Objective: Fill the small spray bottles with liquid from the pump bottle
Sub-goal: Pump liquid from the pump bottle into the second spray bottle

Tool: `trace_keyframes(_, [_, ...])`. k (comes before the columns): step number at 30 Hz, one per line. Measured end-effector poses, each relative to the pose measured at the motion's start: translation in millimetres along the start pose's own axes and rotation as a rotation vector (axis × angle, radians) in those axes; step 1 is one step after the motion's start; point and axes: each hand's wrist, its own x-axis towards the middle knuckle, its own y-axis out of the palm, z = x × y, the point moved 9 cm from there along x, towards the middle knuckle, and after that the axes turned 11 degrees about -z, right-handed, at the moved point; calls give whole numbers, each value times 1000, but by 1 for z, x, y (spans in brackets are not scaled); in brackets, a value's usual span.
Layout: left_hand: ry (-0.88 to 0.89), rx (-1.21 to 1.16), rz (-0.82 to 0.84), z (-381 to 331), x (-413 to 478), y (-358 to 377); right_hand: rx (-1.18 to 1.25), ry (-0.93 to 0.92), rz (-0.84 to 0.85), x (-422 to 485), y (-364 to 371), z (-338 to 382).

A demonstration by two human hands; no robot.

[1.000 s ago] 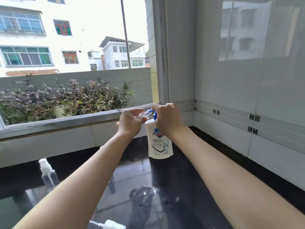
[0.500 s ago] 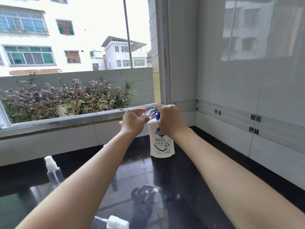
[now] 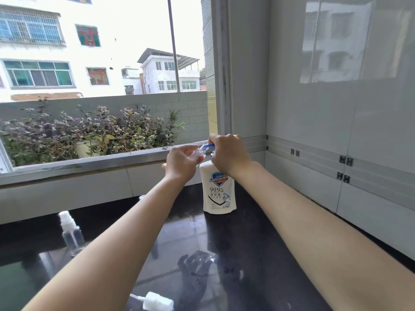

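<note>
- Now the filling step looks to be in hand: the pump bottle [image 3: 219, 189] stands upright on the dark counter [image 3: 258, 254], at twelve o'clock from the person, near the tiled corner.
- The right hand [image 3: 226, 153] sits on top of it, fingers curled over the blue pump head [image 3: 211, 147], seemingly pressing down. How far the pump is pushed in I cannot tell.
- The left hand [image 3: 179, 163], at nine o'clock of the pump head, pinches a small clear bottle [image 3: 198, 152] in curled fingers, tilted, with its mouth up against the spout.
- Any liquid level inside it is too small and glary to read.
- A second spray bottle [image 3: 71, 232] stands capped at eight o'clock of the pump bottle, well apart, and looks empty.
- A white spray top [image 3: 158, 301] lies on its side at six o'clock, at the view's near edge, probably off the bottle being filled.
- Next, I judge, come slow presses with the narrow mouth kept squarely under the spout, since thick soap could dribble down the outside, then screwing that top on.
</note>
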Motion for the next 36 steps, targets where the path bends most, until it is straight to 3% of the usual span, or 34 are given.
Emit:
trace_keyframes(7, [2, 9, 10, 7, 1, 3, -14, -9, -52, -12, 3, -1])
trace_keyframes(16, [-59, -68, -6, 12, -2, 6, 145, 116, 61, -14, 4, 0])
trace_keyframes(25, [-121, -192, 21, 26, -21, -27, 281, 110, -120, -40, -16, 32])
trace_keyframes(31, [-118, -221, -8, 36, -57, -83, 431, 232, -146, -90, -15, 61])
trace_keyframes(34, [-166, -227, -20, 52, -82, -114, 514, 282, -37, -117, -4, 73])
trace_keyframes(36, [-188, -206, -34, 63, -98, -132, 522, 249, 147, -127, 7, 85])
